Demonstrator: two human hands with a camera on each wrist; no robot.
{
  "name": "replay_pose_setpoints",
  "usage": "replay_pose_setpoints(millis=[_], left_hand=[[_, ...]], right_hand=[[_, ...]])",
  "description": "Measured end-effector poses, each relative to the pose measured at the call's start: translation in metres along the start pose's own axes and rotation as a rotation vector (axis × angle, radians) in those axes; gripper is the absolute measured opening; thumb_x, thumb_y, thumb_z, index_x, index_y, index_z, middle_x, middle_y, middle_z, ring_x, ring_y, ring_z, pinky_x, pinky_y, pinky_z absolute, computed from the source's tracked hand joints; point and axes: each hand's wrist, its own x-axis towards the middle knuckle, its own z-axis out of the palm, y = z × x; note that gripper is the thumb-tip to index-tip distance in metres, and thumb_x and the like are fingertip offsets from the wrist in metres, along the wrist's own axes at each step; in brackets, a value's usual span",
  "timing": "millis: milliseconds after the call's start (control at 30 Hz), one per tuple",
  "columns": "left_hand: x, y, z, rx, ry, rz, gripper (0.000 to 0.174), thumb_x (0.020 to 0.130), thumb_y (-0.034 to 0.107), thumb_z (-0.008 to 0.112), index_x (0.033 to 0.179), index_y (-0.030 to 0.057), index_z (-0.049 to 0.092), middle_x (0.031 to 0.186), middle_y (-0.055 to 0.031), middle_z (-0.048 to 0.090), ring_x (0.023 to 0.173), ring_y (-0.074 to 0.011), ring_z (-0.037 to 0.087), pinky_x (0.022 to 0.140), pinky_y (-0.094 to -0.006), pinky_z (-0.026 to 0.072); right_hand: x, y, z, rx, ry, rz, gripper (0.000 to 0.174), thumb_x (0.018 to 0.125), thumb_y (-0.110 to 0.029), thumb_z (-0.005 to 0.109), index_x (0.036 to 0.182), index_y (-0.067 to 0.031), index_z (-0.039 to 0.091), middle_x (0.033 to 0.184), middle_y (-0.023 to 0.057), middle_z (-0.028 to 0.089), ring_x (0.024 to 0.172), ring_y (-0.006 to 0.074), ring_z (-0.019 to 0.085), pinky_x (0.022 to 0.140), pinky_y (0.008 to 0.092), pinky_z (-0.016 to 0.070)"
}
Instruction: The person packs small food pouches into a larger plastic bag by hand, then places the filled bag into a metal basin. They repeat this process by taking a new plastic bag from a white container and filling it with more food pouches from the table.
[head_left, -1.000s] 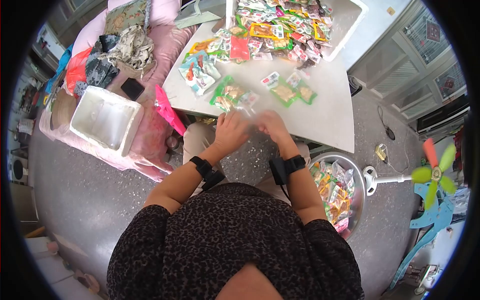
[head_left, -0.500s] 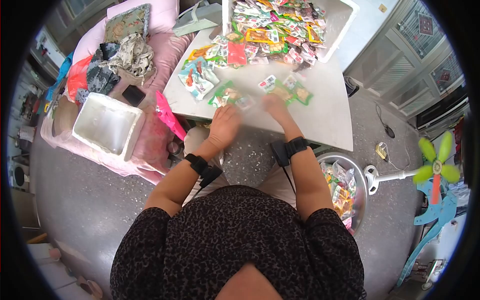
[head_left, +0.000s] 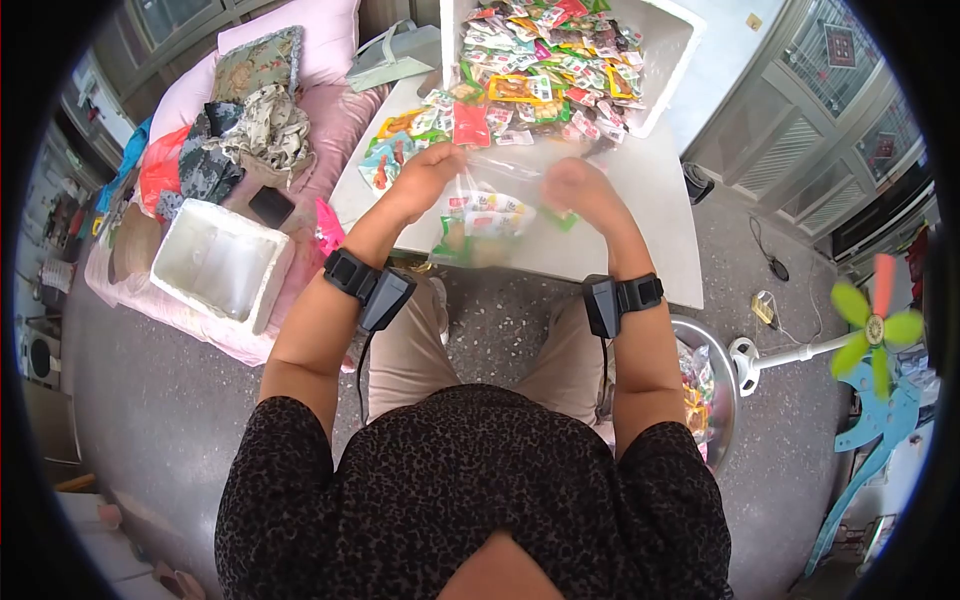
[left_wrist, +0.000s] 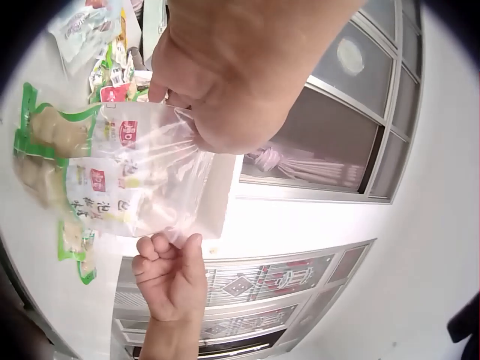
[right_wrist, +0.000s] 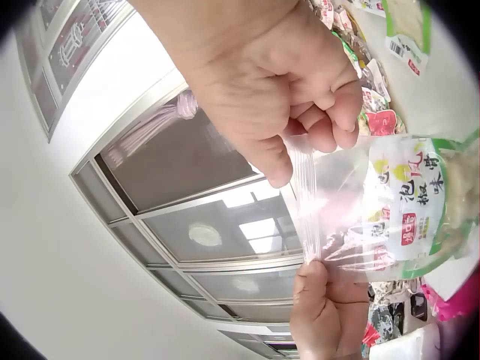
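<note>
A clear plastic bag hangs between the two hands above the table's front edge, with green-edged food packets in its bottom. The left hand pinches one top corner of the bag; in the right wrist view that hand has its thumb against the bag's rim. The right hand is blurred in the head view. In the left wrist view the right hand pinches the opposite corner between thumb and curled fingers. Printed labels show through the film.
A white foam box full of small packets stands at the table's back. More packets lie on the left of the table. A metal basin of packets is on the floor at right. An empty foam box sits on the pink bed.
Both hands have risen from the table's front edge and moved farther forward. The clear bag with packets, earlier lying on the table, is now lifted and stretched between them.
</note>
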Motion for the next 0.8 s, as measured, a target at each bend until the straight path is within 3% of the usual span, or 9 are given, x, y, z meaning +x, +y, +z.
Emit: replay_pose_setpoints(millis=[167,267,367,567,667,733,800], left_hand=[[-0.012,-0.01,0.015,-0.025,-0.05,0.021,0.016,0.084,0.015,0.042,0.086,0.0027,0.053,0.08,0.0001,0.053,0.077,-0.0072,0.045,0.074,-0.0214,0.0349],[-0.012,-0.032,0.022,-0.042,-0.046,-0.032,0.016,0.084,0.014,0.042,0.087,0.003,0.053,0.082,-0.0002,0.054,0.078,-0.0073,0.045,0.075,-0.022,0.0346],[-0.006,-0.035,0.026,-0.081,-0.041,0.021,0.015,0.085,0.015,0.042,0.085,0.0033,0.052,0.082,-0.0001,0.054,0.078,-0.0073,0.044,0.074,-0.0223,0.0349],[-0.027,0.009,0.034,0.102,-0.026,0.191,0.017,0.084,0.015,0.043,0.084,0.0008,0.052,0.074,-0.0004,0.051,0.071,-0.0062,0.044,0.066,-0.0207,0.0373],[-0.044,0.021,0.045,0.198,-0.058,0.236,0.016,0.083,0.014,0.043,0.083,0.0005,0.051,0.069,0.0001,0.049,0.065,-0.0061,0.043,0.061,-0.0204,0.0373],[-0.059,0.028,0.057,0.257,-0.098,0.174,0.015,0.083,0.013,0.043,0.082,0.0006,0.051,0.065,0.0005,0.047,0.062,-0.0059,0.042,0.057,-0.0203,0.0366],[-0.074,0.028,0.066,0.309,-0.152,0.15,0.014,0.083,0.013,0.043,0.083,0.0008,0.051,0.065,-0.0002,0.047,0.061,-0.0056,0.042,0.056,-0.0201,0.0363]], right_hand=[[-0.019,0.006,-0.01,-0.187,0.087,-0.015,0.01,0.072,-0.012,0.057,0.07,-0.0039,0.052,0.064,0.0004,0.051,0.053,0.0072,0.044,0.049,0.0212,0.0363],[-0.016,0.028,-0.007,-0.326,0.093,-0.223,0.007,0.071,-0.009,0.055,0.07,-0.0033,0.051,0.062,0.0001,0.05,0.057,0.0082,0.045,0.051,0.0222,0.0367],[-0.018,0.027,-0.009,-0.307,0.133,-0.168,0.006,0.07,-0.007,0.054,0.07,-0.0027,0.051,0.062,0.0003,0.048,0.06,0.009,0.045,0.054,0.0224,0.0368],[-0.048,0.012,-0.015,-0.031,0.14,-0.084,0.006,0.071,-0.007,0.054,0.072,-0.0021,0.051,0.067,0.0015,0.048,0.062,0.0104,0.046,0.056,0.0216,0.0377],[-0.077,0.002,-0.011,-0.12,0.127,-0.285,0.013,0.071,-0.009,0.056,0.08,-0.0017,0.051,0.069,0.0036,0.05,0.064,0.0113,0.048,0.059,0.0227,0.0388],[-0.096,-0.013,0.002,-0.181,0.013,-0.105,0.025,0.069,-0.015,0.059,0.089,-0.0022,0.051,0.075,0.0049,0.051,0.071,0.0143,0.05,0.064,0.026,0.04],[-0.109,-0.011,0.016,-0.483,0.002,-0.264,0.033,0.066,-0.02,0.06,0.091,-0.0025,0.05,0.075,0.0111,0.052,0.071,0.0223,0.053,0.064,0.0312,0.0408]])
